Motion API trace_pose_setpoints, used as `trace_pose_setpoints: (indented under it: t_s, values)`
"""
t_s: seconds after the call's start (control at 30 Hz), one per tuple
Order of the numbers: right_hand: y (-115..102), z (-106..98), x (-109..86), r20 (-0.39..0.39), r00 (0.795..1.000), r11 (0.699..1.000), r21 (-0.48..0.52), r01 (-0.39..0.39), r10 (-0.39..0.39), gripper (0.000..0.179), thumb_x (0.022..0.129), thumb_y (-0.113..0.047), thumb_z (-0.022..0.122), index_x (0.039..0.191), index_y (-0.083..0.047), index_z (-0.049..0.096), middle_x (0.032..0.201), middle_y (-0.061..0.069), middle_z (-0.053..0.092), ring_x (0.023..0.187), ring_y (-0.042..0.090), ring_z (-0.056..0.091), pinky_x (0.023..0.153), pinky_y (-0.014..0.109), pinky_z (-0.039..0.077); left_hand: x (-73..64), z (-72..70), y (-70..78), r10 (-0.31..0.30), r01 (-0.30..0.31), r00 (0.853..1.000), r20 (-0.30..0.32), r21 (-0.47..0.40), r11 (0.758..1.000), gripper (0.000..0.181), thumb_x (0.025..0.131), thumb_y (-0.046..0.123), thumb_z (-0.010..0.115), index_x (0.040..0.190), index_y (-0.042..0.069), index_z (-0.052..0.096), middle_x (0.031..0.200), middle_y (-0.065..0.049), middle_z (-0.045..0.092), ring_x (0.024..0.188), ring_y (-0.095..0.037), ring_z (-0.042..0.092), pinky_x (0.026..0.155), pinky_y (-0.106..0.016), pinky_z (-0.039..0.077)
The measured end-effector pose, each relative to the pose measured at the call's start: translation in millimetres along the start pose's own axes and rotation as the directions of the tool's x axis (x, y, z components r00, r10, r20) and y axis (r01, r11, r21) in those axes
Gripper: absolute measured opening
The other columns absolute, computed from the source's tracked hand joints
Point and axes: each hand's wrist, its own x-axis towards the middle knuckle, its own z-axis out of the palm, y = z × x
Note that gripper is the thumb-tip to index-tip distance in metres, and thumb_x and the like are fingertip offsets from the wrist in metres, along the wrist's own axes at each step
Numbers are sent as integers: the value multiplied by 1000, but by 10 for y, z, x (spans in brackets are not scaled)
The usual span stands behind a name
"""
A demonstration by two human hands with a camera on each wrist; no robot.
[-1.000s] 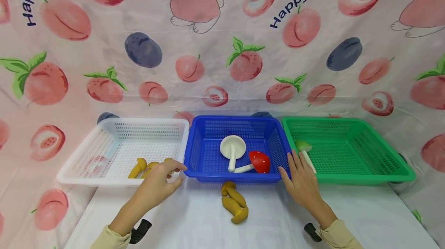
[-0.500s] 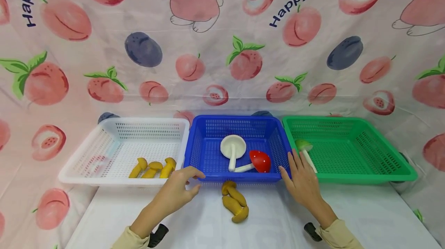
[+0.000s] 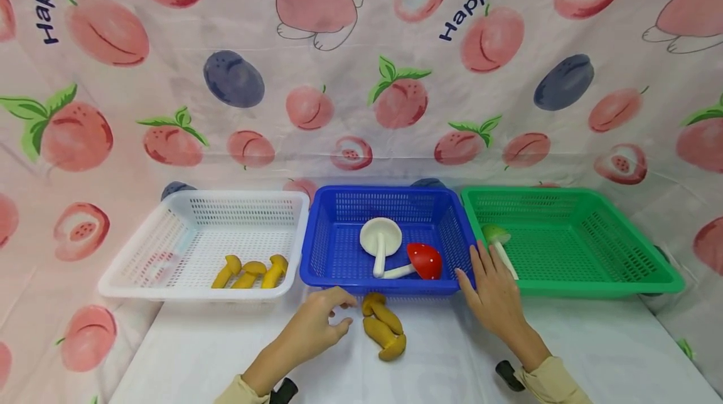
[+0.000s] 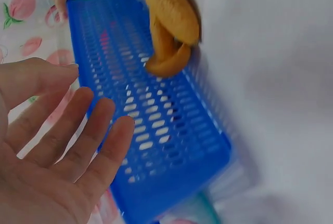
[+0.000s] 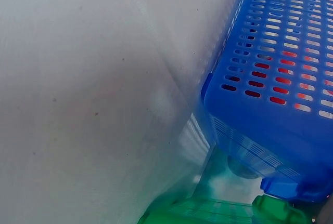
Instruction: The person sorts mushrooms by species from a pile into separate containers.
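Two ochre toy mushrooms, an upper one (image 3: 382, 314) and a lower one (image 3: 385, 338), lie against each other on the white table in front of the blue basket (image 3: 380, 288). My left hand (image 3: 321, 324) is just left of them, its fingers loosely bent and nothing in its grasp. In the left wrist view the same left hand (image 4: 67, 146) shows spread fingers over the basket's slotted wall. My right hand (image 3: 494, 291) rests with straight fingers at the blue basket's front right corner, beside the green basket (image 3: 599, 288). The right wrist view shows none of its fingers.
In the blue basket lie a white mushroom (image 3: 381, 236) and a red spotted mushroom (image 3: 425, 260). The white basket (image 3: 186, 294) on the left holds three ochre mushrooms (image 3: 248, 275). A green-capped mushroom (image 3: 497, 236) lies in the green basket. A fruit-print cloth (image 3: 350, 65) hangs behind.
My left hand has moved right, from the front of the white basket to beside the ochre mushrooms on the table. My right hand has stayed at the blue basket's corner.
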Motion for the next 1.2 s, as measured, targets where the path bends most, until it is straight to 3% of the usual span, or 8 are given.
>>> trace_pose_setpoints:
  t_s: [0.23, 0.57, 0.87, 1.03, 1.2]
  values:
    - [3, -9, -7, -7, 1000, 1000, -11, -6, 6, 62, 95, -38, 49, 135, 10, 43, 142, 27, 38, 131, 48, 30, 101, 61, 31, 49, 169, -45, 6, -6, 1000, 25, -22, 1000, 21, 81, 3, 69, 101, 9, 69, 99, 0, 66, 92, -21, 60, 73, -30, 53]
    - [5, 8, -5, -20, 1000, 1000, -15, 0, 0, 63, 95, -38, 50, 135, 10, 43, 143, 26, 38, 132, 47, 30, 102, 60, 31, 74, 429, -87, 16, -19, 998, 57, 56, 998, 27, 78, 4, 72, 104, 12, 69, 105, 6, 63, 100, -13, 59, 86, -29, 51]
    - [-14, -8, -11, -16, 1000, 1000, -4, 0, 0, 62, 94, -35, 52, 135, 10, 43, 143, 27, 37, 131, 48, 30, 101, 61, 31, 132, 579, -152, 46, -51, 996, 81, 57, 997, 29, 72, 1, 74, 99, 11, 69, 99, 6, 63, 94, -11, 58, 82, -25, 50]
    - [-2, -2, -15, -17, 1000, 1000, -4, 0, 0, 62, 95, -37, 51, 135, 10, 44, 143, 26, 38, 131, 47, 31, 101, 60, 32, 178, 643, -164, 14, -25, 992, 125, 89, 996, 30, 70, 0, 74, 96, 14, 69, 98, 9, 61, 94, -9, 56, 79, -25, 50]
    - [-8, 10, -10, -16, 1000, 1000, -5, -3, 3, 62, 95, -37, 51, 135, 9, 44, 143, 26, 38, 131, 47, 31, 101, 60, 32, 208, 675, -150, 3, -18, 993, 117, 128, 992, 31, 68, -2, 75, 94, 14, 70, 96, 9, 59, 90, -8, 55, 76, -25, 50]
